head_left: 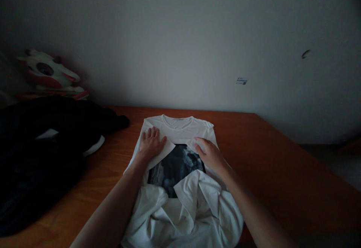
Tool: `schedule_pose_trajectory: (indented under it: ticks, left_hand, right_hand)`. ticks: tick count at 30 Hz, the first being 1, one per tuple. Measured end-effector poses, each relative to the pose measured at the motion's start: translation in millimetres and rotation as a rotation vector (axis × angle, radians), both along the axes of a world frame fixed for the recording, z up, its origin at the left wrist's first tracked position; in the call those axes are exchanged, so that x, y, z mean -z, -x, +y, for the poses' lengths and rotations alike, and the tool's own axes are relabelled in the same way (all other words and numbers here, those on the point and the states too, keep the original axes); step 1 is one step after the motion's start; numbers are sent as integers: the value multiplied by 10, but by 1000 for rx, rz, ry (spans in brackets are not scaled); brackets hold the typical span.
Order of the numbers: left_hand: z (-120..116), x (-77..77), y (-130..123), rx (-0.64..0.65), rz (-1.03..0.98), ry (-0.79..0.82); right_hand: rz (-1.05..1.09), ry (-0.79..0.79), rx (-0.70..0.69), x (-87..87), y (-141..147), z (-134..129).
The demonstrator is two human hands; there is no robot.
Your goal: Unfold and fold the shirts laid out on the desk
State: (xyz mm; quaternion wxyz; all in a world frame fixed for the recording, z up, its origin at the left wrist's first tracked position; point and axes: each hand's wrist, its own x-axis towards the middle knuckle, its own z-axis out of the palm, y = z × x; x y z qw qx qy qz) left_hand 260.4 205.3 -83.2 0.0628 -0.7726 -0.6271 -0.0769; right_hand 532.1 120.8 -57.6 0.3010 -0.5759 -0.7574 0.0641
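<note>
A white T-shirt (178,131) with a dark picture print (172,169) lies front up, its neckline towards the wall. Both sleeves are folded inward over the chest. My left hand (151,143) rests flat on the left folded sleeve, fingers spread and holding nothing. Over on the right, my right hand (209,154) touches the other folded sleeve, with its fingers stretched out and the thumb apart from them. The lower part of the shirt is bunched in loose folds between my forearms and hides the bottom of the print.
The shirt lies on a reddish-brown wooden table (270,165). A heap of black clothing (56,139) covers its left side. Behind the heap sits a cow plush toy (50,71). A pale wall (180,52) with a small sticker (241,81) stands at the back.
</note>
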Motion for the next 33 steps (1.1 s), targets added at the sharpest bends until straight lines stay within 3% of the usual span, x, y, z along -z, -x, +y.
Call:
schedule_pose_trajectory:
  ticks: [3,8,15,18,21,26,33]
  left_hand:
    - [19,-2,-4,-2,-7,0]
    - [75,-42,-24,-18,0,25]
    - [124,-24,-19,-20,6,40]
    - [135,-14,-12,-13,18,37]
    - [134,-24,-12,-16,19,51]
    - [124,-26,-12,-3,7,42]
    - [183,-39,-1,-3,-20,62]
  right_hand:
    - [-67,-9,78,102,-228,52]
    - [-280,184,147,267,-393,-37]
    - [-358,331,182,96,-283,-89]
    - [-351,300,210,41,-209,-12]
    - [-354,237,200,99,-136,63]
    - [-370,271,197,225,-123,122]
    - [-359,291,188,177,-165,169]
